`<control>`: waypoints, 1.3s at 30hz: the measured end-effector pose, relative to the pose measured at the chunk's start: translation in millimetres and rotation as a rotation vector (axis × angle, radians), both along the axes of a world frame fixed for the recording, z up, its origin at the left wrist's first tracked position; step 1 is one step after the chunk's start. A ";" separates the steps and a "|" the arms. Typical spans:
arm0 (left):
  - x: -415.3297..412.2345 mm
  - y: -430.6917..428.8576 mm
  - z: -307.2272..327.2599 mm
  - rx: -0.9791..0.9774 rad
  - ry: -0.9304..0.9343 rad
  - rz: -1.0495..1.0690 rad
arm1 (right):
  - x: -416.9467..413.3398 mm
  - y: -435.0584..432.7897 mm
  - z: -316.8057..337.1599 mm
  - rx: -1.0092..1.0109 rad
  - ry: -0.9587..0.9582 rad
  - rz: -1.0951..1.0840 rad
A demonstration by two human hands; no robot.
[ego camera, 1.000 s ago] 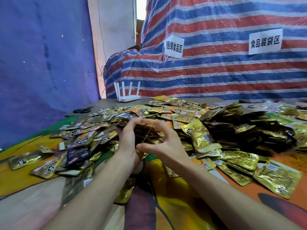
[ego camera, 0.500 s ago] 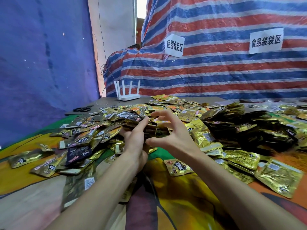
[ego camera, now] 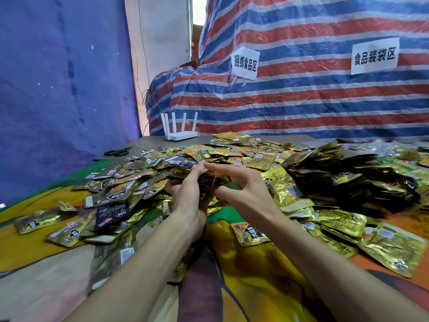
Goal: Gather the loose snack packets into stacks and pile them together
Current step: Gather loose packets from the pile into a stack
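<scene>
Gold and black snack packets [ego camera: 234,155] lie in a loose heap across the middle of the table. My left hand [ego camera: 185,203] and my right hand [ego camera: 248,194] face each other just above the heap's near edge. Between them they hold a small stack of packets [ego camera: 210,183]. The left fingers curl round its left side. The right fingers arch over its top and the right thumb sits under it. Both sets of fingertips nearly meet on top, and most of the stack is hidden by the hands. Dark piled stacks [ego camera: 348,180] lie to the right.
A single packet [ego camera: 249,231] lies on the colourful cloth [ego camera: 267,282] under my right wrist. More loose packets [ego camera: 69,228] spread to the left and at the right front [ego camera: 392,249]. A white router [ego camera: 180,135] and black scissors [ego camera: 117,152] sit at the table's far left. A striped tarp [ego camera: 301,101] stands behind.
Both hands have risen a little and moved away from me with the stack. The right fingers have closed over its top toward the left fingertips. A single packet now shows on the cloth below.
</scene>
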State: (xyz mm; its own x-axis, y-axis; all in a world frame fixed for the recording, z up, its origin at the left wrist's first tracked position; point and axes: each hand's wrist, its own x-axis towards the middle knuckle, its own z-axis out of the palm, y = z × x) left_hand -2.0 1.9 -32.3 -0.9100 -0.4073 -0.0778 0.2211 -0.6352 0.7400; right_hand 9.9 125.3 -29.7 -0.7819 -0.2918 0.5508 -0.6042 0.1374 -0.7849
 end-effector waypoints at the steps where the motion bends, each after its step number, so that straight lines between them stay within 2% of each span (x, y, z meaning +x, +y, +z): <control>1: 0.2 -0.1 -0.1 0.014 -0.008 0.004 | 0.2 -1.5 -0.7 -0.007 0.017 -0.008; 6: 1.0 0.9 -0.4 0.014 -0.028 -0.057 | 1.6 -7.7 -5.6 0.100 0.137 -0.139; 9: 2.0 1.5 2.0 0.020 -0.036 -0.077 | 3.4 -8.3 -5.5 0.123 0.106 -0.119; 10: 2.9 1.2 2.9 0.022 -0.033 -0.070 | 4.9 -8.0 -2.8 0.089 0.057 -0.067; 13: 5.4 0.5 4.2 -0.006 -0.050 -0.079 | 5.1 -2.5 4.5 -0.189 -0.200 0.201; 15: 6.5 0.6 3.9 -0.042 -0.063 -0.089 | 5.3 -1.4 5.6 -0.330 -0.339 0.296; 20: 13.3 -5.1 7.2 -0.142 -0.062 -0.174 | -5.8 4.8 8.4 -0.492 -0.578 0.492; 23: 18.7 -6.3 7.0 -0.266 -0.013 -0.378 | -12.5 16.7 13.8 -0.410 -0.696 0.575; 27: 15.0 0.4 2.4 -0.390 0.042 -0.469 | -17.0 27.7 15.8 -0.250 -0.628 0.495; 32: 16.6 10.6 -3.5 -0.468 0.019 -0.364 | -14.8 33.8 14.7 -0.205 -0.360 0.349; 35: 12.9 17.2 -9.9 -0.471 -0.009 -0.306 | -9.8 27.0 11.8 -0.023 -0.192 0.251; 39: 13.7 16.3 -10.5 -0.451 -0.094 -0.324 | -9.3 23.3 13.8 0.053 -0.196 0.188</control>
State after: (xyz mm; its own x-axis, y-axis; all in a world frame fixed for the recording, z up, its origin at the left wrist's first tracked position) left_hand 11.7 18.2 -42.8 -0.9917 -0.1198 -0.0474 -0.0126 -0.2759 0.9611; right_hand 0.6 148.6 -16.0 -0.8015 -0.4666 0.3740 -0.4599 0.0812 -0.8843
